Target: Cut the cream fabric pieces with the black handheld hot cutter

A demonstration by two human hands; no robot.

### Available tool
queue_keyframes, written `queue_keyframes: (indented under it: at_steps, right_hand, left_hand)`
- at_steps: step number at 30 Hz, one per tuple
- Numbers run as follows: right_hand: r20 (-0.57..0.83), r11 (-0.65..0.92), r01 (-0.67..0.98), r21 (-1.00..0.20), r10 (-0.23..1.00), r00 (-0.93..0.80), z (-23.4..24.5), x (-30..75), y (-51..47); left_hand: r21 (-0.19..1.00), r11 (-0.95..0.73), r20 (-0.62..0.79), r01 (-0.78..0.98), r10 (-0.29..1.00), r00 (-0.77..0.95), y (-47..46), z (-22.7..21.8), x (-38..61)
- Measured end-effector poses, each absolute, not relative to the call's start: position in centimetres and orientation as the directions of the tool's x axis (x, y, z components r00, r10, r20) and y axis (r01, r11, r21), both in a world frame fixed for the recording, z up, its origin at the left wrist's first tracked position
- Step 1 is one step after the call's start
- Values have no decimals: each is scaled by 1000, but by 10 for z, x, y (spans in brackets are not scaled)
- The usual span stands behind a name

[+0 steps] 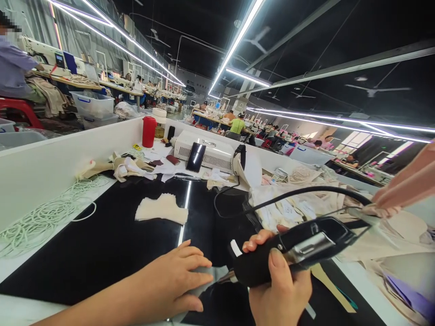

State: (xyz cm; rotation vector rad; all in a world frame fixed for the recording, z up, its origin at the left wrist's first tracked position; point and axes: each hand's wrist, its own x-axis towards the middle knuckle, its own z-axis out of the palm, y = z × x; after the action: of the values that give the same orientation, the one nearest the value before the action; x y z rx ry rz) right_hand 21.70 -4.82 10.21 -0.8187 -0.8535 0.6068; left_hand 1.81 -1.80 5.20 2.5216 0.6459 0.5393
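My right hand point(282, 285) is wrapped round a black corded power tool point(299, 246) with a metal side plate. Its tapered metal tip points left, low over the black work surface point(102, 226). With fingers spread and nothing held, my left hand point(176, 276) lies beside the tip, its fingertips at the edge of a greyish translucent sheet point(219, 274). What the tip touches, if anything, I cannot make out. A stack of cream cut fabric pieces point(161, 209) lies beyond my left hand. The tool's black cord point(299, 194) arches behind it.
Pale green cord point(50, 213) is coiled along the left wall. At the back are a red canister point(148, 132), a white vented machine point(205, 147) and a phone point(196, 156). Beige fabric point(374, 240) piles up at right. A blurred pinkish shape point(408, 181) hangs at the right edge.
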Motion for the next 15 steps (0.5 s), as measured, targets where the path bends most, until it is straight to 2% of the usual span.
queue_keyframes:
  at_steps: [6,15]
  right_hand:
    - [413,565,-121,-816,716,562,103,207,-46]
    - [410,527,-81,-846,740,533,100,216,-44]
  left_hand:
    - [516,-769,196,377,534,822,-20,56,18]
    - [505,-768,180,393,539,823,-19,59,18]
